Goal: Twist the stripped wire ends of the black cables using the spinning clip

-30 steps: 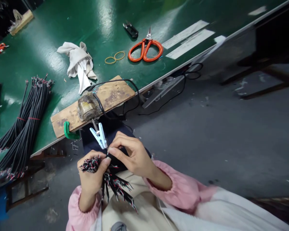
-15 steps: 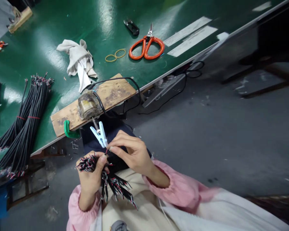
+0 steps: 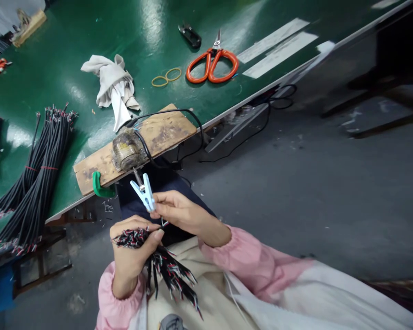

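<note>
My left hand (image 3: 132, 250) is wrapped around a bundle of short black cables (image 3: 172, 270) with red, white and black wire ends showing at both sides. A light blue clothespin (image 3: 143, 192) is fixed on the metal shaft (image 3: 136, 175) of a small motor (image 3: 126, 149). At the clothespin's lower end, my right hand (image 3: 179, 211) has its thumb and fingers pinched together, touching or nearly touching the jaws; what lies between the fingertips is hidden. Thin wire ends (image 3: 164, 222) stick up between the two hands.
The motor sits on a wooden board (image 3: 172, 126) held by a green clamp (image 3: 101, 185) at the table edge. On the green table (image 3: 151, 41) lie tied cable bundles (image 3: 44, 169), a white cloth (image 3: 115, 87), rubber bands (image 3: 166, 78), orange-handled scissors (image 3: 213, 64), black snips (image 3: 190, 35) and paper strips (image 3: 280, 55).
My right hand has moved slightly down and left, up against the clothespin's jaws. The red wire it pinched no longer shows there. My left thumb has shifted right over the bundle.
</note>
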The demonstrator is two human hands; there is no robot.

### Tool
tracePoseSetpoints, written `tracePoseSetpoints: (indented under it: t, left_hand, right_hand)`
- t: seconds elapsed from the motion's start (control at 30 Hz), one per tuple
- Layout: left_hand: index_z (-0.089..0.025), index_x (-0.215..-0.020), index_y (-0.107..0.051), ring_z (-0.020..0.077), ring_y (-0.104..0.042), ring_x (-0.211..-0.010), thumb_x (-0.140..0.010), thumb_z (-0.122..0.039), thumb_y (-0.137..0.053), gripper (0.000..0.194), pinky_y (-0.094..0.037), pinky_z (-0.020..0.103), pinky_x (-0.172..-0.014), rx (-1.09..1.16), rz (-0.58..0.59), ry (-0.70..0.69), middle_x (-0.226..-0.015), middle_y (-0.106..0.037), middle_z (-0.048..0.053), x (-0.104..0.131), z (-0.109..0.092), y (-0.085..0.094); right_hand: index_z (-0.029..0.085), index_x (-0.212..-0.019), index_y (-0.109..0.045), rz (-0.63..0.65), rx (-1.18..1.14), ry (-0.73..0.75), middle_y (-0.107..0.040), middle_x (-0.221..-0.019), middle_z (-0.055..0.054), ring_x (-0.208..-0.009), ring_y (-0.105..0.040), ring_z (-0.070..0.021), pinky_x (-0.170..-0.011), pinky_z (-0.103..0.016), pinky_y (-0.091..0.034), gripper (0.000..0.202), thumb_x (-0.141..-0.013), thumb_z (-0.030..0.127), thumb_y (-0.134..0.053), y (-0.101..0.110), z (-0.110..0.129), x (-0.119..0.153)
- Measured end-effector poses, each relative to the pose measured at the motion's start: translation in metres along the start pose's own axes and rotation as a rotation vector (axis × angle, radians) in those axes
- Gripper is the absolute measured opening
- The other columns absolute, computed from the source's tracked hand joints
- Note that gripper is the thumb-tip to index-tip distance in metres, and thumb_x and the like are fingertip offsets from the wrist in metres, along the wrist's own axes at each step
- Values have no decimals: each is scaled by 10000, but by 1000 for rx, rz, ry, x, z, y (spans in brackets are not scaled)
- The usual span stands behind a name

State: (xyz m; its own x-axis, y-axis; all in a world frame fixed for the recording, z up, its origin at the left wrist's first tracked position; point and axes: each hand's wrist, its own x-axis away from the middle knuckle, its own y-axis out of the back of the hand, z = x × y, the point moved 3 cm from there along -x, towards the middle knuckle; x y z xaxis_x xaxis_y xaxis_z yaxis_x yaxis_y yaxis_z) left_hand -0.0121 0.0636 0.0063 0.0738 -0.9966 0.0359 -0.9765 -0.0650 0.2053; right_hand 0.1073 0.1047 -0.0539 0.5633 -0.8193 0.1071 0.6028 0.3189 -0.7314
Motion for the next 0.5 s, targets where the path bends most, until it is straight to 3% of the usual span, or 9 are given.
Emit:
tracePoseSetpoints:
  t: [0.07, 0.23, 0.37, 0.5]
  left_hand:
    - [-229, -604, -795, 106, -619, -430, -634, -115, -819, 120, -506, 177, -457, 32, -28, -13, -542, -712, -10, 1, -4, 1]
    - [-264, -636, -798, 91, -612, -457, -647, -124, -828, 143, -509, 174, -485, 72, -135, -25, -563, -700, -45, 1, -5, 4]
    - [-251, -633, -797, 82, -598, -464, -651, -134, -818, 120, -494, 165, -494, 6, -193, -13, -530, -668, -49, -1, -4, 2]
    - [-235, -615, -790, 81, -549, -430, -645, -151, -817, 93, -458, 182, -456, 60, -230, 75, -503, -639, -45, -1, 2, 1]
  right_hand:
    - [154, -647, -633, -32, -101, -3, -520, -613, 36, -583, -451, -83, -549, -218, -395, 503, -660, 611, -842, -2, 3, -12]
    - [139, -684, -681, 51, -209, 0, -603, -673, -5, -619, -523, -93, -558, -213, -444, 527, -685, 652, -802, -17, 11, -33]
    - [126, -646, -660, 28, -297, -24, -588, -616, 18, -539, -514, -62, -501, -178, -409, 538, -637, 629, -849, -20, 9, -36]
    - [112, -665, -671, 85, -341, -38, -574, -596, 20, -519, -507, -66, -484, -185, -403, 532, -679, 619, -832, -22, 8, -34]
